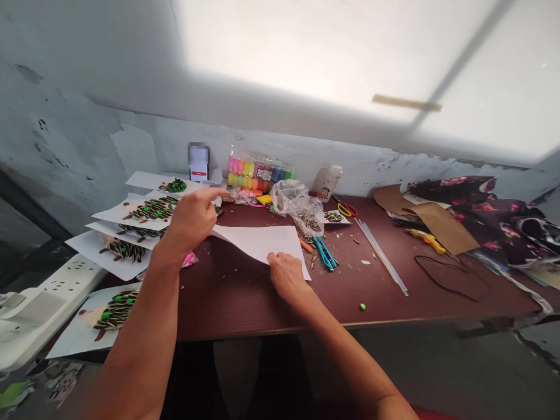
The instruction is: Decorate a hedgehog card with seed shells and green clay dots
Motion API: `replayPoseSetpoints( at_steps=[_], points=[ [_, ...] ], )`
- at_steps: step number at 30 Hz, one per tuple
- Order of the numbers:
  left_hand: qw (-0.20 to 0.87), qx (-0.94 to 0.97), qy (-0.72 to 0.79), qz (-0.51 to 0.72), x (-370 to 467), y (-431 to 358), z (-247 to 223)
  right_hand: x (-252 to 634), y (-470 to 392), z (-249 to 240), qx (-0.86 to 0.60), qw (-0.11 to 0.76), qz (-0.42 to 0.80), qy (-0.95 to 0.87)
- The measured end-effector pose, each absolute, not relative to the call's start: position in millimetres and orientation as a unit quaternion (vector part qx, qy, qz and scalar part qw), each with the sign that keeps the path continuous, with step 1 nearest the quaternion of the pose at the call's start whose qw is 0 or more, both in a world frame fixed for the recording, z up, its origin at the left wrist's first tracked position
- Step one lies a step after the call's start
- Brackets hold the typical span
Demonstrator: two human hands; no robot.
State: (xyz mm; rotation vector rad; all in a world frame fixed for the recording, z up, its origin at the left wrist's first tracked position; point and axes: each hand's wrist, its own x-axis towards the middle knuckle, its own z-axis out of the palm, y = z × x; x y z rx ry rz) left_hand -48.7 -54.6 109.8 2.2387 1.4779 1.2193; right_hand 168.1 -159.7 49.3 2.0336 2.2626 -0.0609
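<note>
A blank white sheet of paper is over the dark red table, its near edge bowed upward. My left hand is closed at the sheet's left corner, index finger stretched out to the right; the fingertips at the paper are partly hidden. My right hand pinches the near edge toward the right corner. Left of my left hand, white sheets with hedgehog pictures made of striped seeds and green clay are stacked. Another hedgehog picture lies nearer, partly behind my left forearm.
Behind the sheet are a plastic bag, coloured clay packs, a phone and a white bottle. To the right lie a blue cutter, scissors, glue sticks and a yellow glue gun. A power strip sits left.
</note>
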Motion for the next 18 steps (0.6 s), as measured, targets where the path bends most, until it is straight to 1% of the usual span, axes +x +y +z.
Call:
replayPoseSetpoints(
  at_steps=[1,3,6,8,10,13,15,18],
  points=[
    [0.075,0.740,0.508,0.434,-48.6,-53.8,114.2,166.4,-160.9,49.4,0.665,0.047,-0.022,0.745],
    [0.082,0.759,0.501,0.407,-39.7,-51.6,112.1,164.8,-163.2,51.9,0.643,0.024,-0.039,0.764],
    [0.134,0.831,0.471,0.264,-9.8,-49.9,78.4,172.3,-160.9,58.8,0.598,-0.064,-0.075,0.795],
    [0.127,0.851,0.485,0.155,10.3,-51.1,45.0,185.8,-153.0,61.6,0.631,-0.118,-0.052,0.765],
    [0.118,0.850,0.508,0.079,23.2,-54.1,14.7,203.6,-141.0,60.2,0.709,-0.104,-0.001,0.698],
    [0.120,0.849,0.513,0.031,29.5,-60.4,-11.7,228.4,-122.0,50.8,0.768,-0.031,0.018,0.640],
    [0.114,0.844,0.523,0.027,31.0,-65.8,-16.6,238.4,-112.0,43.0,0.773,-0.007,0.015,0.634],
    [0.110,0.836,0.537,0.014,37.2,-76.5,-12.7,245.0,-102.1,35.6,0.772,0.000,0.012,0.636]
  ],
)
